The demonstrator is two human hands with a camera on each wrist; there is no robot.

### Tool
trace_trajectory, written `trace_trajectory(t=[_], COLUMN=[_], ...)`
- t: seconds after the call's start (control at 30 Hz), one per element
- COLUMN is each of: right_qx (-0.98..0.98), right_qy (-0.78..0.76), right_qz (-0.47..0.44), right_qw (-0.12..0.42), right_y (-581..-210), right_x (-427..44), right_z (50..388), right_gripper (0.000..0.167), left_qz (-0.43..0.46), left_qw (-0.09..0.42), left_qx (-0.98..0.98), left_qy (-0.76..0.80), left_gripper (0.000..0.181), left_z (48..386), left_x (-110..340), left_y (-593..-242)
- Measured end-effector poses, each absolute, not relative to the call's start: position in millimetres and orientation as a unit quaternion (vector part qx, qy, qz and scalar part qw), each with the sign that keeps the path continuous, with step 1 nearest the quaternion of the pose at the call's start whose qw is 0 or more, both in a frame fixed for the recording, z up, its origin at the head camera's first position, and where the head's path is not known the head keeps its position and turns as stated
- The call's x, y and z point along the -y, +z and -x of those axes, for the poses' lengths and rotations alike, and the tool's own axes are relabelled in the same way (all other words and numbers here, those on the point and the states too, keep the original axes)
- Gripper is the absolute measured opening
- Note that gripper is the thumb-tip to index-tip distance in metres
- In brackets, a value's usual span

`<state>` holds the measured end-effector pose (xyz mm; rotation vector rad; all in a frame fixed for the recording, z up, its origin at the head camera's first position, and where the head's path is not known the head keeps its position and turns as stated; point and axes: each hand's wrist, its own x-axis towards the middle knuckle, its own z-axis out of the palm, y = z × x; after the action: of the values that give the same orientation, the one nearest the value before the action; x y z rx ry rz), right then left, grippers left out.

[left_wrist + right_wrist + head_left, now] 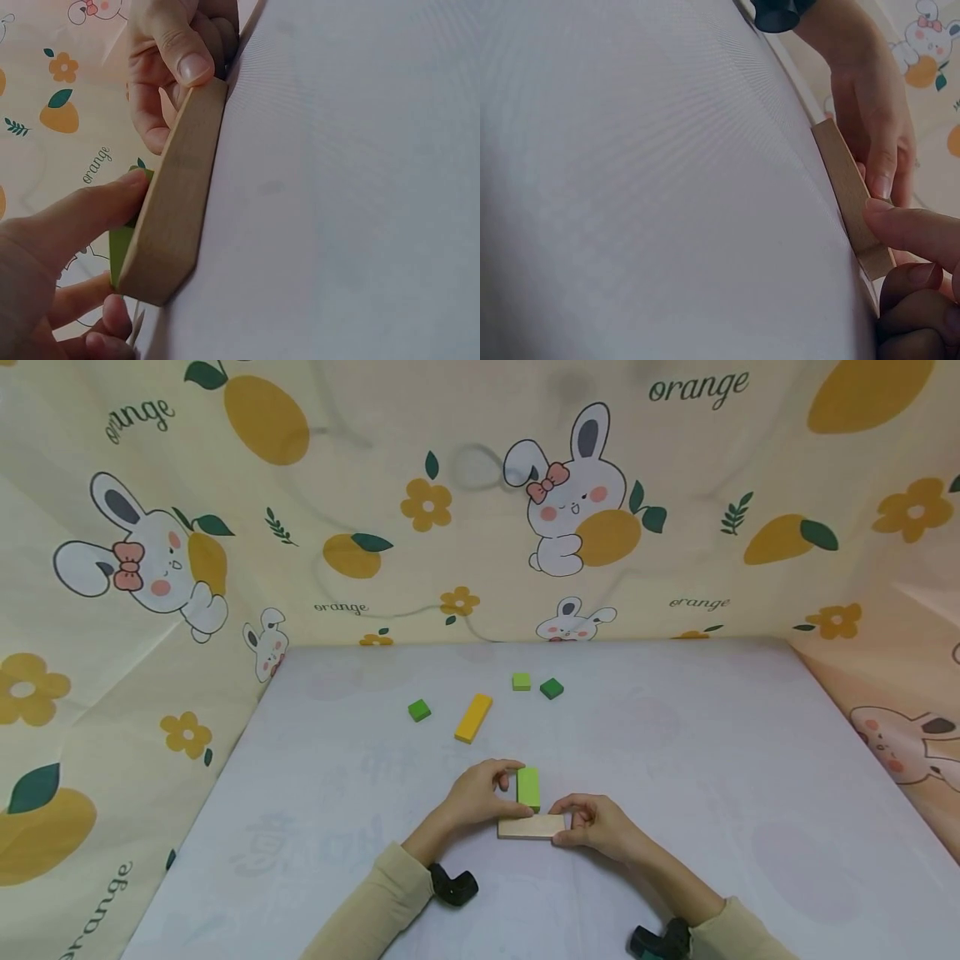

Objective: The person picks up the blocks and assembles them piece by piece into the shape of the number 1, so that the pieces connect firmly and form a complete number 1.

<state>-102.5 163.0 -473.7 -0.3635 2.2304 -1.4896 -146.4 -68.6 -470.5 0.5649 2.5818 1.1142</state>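
My left hand (480, 795) pinches a light green block (528, 787) between thumb and fingers, the thumb at its near end and a fingertip at its far end. Just in front of it, a plain wooden block (527, 828) lies crosswise on the table. My right hand (606, 829) grips the right end of this wooden block with thumb and index finger. In the left wrist view the wooden block (176, 195) hides most of the green block (120, 251). Whether the two blocks touch I cannot tell.
Farther back lie a yellow block (473, 718), a green cube (419, 710) to its left, a light green cube (521, 682) and a dark green cube (552, 688) to its right. A patterned cloth (480, 527) rises behind the white table surface (337, 827).
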Motion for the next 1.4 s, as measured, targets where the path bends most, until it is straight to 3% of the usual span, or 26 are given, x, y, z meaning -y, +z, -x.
trace_trajectory(t=[0.97,1.4], right_qx=[-0.804,-0.808], right_qy=[-0.540,-0.535], right_qz=[0.130,0.142], right_qw=[0.214,0.202], right_y=[-473.8,-474.1], right_x=[-162.2,-162.2], right_z=[101.1,101.0], right_gripper=[0.038,0.037], left_qz=[-0.199,-0.208], left_qw=[0.158,0.150], left_qx=[-0.893,-0.892], left_qy=[0.371,0.373], left_gripper=[0.066,0.051], left_z=[144.1,145.3], left_x=[69.6,70.7], left_y=[-467.4,-468.3])
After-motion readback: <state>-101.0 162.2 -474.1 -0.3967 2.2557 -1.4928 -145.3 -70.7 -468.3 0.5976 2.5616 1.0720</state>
